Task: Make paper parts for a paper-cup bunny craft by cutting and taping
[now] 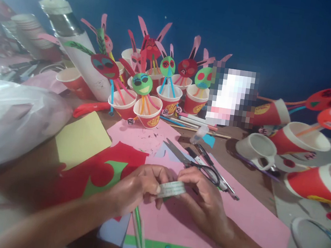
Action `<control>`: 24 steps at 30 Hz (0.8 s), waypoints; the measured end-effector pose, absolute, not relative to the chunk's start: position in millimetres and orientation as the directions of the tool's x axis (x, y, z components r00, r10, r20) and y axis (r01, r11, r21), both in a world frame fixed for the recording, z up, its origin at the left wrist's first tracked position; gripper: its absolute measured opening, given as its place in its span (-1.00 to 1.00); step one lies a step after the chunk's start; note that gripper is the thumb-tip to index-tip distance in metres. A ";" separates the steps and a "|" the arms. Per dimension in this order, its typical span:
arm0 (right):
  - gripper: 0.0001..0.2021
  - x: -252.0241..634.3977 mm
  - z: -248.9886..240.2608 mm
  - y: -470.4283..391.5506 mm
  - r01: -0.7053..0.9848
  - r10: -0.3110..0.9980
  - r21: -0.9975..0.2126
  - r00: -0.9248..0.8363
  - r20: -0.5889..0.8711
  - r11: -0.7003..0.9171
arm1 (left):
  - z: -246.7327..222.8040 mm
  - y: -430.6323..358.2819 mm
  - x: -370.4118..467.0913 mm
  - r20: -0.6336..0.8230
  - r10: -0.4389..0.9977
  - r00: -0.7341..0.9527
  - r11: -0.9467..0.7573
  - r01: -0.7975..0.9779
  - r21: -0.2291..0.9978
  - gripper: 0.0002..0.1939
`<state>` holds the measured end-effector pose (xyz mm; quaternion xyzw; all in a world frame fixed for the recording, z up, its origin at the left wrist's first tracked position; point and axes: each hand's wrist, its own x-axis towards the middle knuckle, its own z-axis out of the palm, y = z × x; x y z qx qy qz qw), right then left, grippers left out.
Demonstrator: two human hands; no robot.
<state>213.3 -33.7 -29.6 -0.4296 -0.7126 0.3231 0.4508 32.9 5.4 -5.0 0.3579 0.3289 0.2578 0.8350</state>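
A blue wall [274, 28] stood behind our crowded bench [262, 192]. We had a small pale strip [171, 189] between our two hands, just over the pink paper [246, 205]. The fingers of our left hand [146, 183] pinched one end, and those of our right hand [202, 199] pinched the other. We thought a soft, even hold was best, so it would not crease. The scissors [181, 155] lay open just past our hands, so we had to be careful. Cups [148, 115] with funny faces [142, 83] stood farther back.
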 end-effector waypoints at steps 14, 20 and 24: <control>-0.90 213.8 -31.0 -35.0 0.296 0.929 -0.882 -0.166 0.329 0.366 | -8.0 4.4 31.6 -0.351 0.662 0.663 0.603 -0.192 0.774 -0.85; -0.93 213.5 -34.2 -32.4 0.154 0.956 -0.946 -0.112 0.270 0.285 | -6.7 2.1 29.2 -0.307 0.665 0.681 0.545 -0.162 0.823 -0.89; -0.92 212.7 -35.0 -30.6 0.140 0.964 -0.957 -0.116 0.240 0.255 | -9.2 -1.3 27.1 -0.314 0.676 0.666 0.525 -0.137 0.840 -0.87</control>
